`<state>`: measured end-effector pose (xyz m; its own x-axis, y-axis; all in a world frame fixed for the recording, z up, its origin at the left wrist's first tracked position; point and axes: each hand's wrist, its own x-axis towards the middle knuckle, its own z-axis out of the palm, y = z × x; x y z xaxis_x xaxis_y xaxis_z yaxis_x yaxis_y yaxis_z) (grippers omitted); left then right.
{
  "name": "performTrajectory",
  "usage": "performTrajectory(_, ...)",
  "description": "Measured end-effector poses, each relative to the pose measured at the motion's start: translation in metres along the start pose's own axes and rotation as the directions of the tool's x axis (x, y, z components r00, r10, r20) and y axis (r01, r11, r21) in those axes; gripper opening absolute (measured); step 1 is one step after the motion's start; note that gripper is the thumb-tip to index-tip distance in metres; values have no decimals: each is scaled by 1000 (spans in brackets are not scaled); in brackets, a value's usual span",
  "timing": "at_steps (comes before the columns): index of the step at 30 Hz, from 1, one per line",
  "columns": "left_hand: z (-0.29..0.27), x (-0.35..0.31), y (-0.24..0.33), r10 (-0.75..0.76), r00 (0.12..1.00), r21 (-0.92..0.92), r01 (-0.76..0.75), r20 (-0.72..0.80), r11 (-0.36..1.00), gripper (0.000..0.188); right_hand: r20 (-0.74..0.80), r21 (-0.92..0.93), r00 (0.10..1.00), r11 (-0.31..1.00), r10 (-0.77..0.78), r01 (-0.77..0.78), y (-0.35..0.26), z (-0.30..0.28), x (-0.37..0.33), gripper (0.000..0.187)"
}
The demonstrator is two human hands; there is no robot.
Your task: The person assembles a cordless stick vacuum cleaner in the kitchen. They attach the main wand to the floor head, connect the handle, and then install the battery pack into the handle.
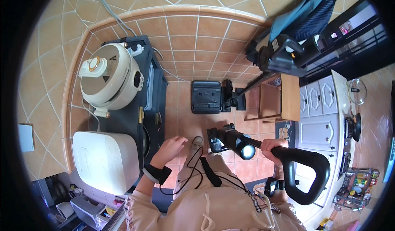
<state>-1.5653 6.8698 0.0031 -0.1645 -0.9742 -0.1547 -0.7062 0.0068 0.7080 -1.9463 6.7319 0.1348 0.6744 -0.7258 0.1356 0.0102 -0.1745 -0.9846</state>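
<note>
My right hand (273, 148) is wrapped round the dark shaft of an upright floor cleaner (235, 142), just below its black loop handle (319, 173). The cleaner's body slants away to the tiled floor near my feet, and a round light-coloured disc shows on it. My left hand (174, 146) hangs in the air over the floor, holding nothing, its fingers stretched out. Beyond the cleaner, a black floor tray or dock (206, 97) lies against the tiled wall. A black cable (197, 171) hangs down in front of my trousers.
To the left, a dark cabinet (158, 95) carries a cream cooker (111, 79) and a white appliance (106, 161). At the right stand a wooden stool-like piece (290, 97) and white kitchen cupboards (314, 132). Another black stick appliance (284, 56) stands upright at the far right, beside hanging bags.
</note>
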Motion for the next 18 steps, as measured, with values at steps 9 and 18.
performTrajectory(9, 40, -10, 36, 47, 993, 6, -48, 113, 999, 24, 154, 16, 988, 1000, -4, 1, -6, -19, -88, 22)
performTrajectory(18, 102, -45, 91, 26, 983, 51, -36, 183, 998, 23, 283, -14, 956, 997, 79, -78, 19, -27, -159, 24)
